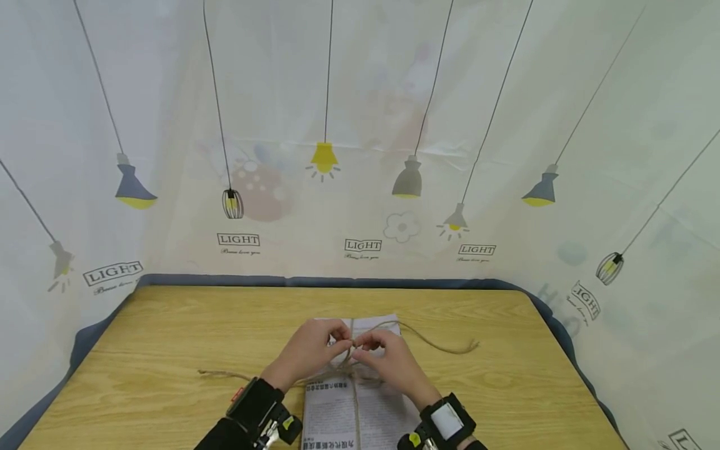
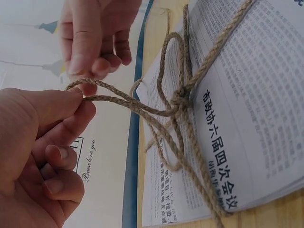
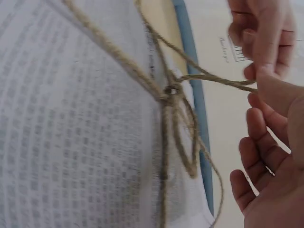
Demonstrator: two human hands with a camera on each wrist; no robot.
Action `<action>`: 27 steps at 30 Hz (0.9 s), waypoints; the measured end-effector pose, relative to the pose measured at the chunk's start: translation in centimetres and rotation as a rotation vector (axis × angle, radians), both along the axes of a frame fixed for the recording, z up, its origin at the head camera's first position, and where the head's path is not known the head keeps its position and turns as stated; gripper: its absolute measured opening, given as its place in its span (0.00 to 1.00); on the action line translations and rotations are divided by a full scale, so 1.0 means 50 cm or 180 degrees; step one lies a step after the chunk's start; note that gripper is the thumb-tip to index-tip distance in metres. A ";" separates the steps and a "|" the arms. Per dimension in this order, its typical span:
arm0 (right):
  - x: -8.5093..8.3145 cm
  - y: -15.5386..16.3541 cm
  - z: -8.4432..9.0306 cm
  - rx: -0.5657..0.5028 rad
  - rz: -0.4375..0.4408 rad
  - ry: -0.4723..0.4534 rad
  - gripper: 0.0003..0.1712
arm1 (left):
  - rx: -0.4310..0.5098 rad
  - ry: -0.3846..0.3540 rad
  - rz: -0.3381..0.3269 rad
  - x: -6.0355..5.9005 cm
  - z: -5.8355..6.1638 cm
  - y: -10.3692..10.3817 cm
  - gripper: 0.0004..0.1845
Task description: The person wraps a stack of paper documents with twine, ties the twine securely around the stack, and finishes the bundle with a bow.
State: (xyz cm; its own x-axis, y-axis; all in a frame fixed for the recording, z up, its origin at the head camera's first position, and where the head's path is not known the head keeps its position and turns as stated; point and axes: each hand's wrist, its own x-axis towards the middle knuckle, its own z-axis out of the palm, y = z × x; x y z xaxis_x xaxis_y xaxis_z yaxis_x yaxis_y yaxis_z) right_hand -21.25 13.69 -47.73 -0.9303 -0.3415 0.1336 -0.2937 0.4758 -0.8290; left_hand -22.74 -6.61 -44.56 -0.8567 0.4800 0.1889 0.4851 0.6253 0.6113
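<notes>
A bundle of newspapers (image 1: 343, 412) lies on the wooden table (image 1: 169, 350), tied crosswise with jute twine (image 2: 142, 107) that meets in a knot (image 2: 180, 101). My left hand (image 2: 45, 137) pinches a loop of the twine between thumb and forefinger, drawn out from the knot. My right hand (image 3: 273, 156) meets it fingertip to fingertip and pinches the same loop at its end. In the head view the left hand (image 1: 312, 353) and right hand (image 1: 394, 362) hover together over the bundle's far half. The knot (image 3: 171, 90) shows slack loops hanging from it.
Loose twine ends trail over the table to the left (image 1: 219, 374) and to the right (image 1: 450, 347). A curtain printed with lamps (image 1: 360, 156) closes in the table on three sides. Black wrist-worn cameras (image 1: 261, 406) sit on both forearms.
</notes>
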 end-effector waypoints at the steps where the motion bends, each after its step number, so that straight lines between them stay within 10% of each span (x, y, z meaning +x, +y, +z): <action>1: 0.001 0.001 0.005 -0.0027 -0.0017 0.0008 0.09 | 0.0005 -0.0014 -0.0001 -0.001 0.000 0.000 0.02; 11: 0.006 0.004 0.018 0.0086 -0.0057 0.0136 0.09 | 0.0165 -0.0209 -0.0149 -0.010 -0.011 0.003 0.02; 21: 0.013 0.019 0.022 0.0151 0.0064 0.0212 0.06 | -0.0271 0.0117 0.0600 -0.018 -0.048 0.000 0.04; 27: 0.011 0.024 0.017 0.0219 0.0115 0.0266 0.06 | -0.0472 0.0066 0.0576 -0.024 -0.088 0.014 0.10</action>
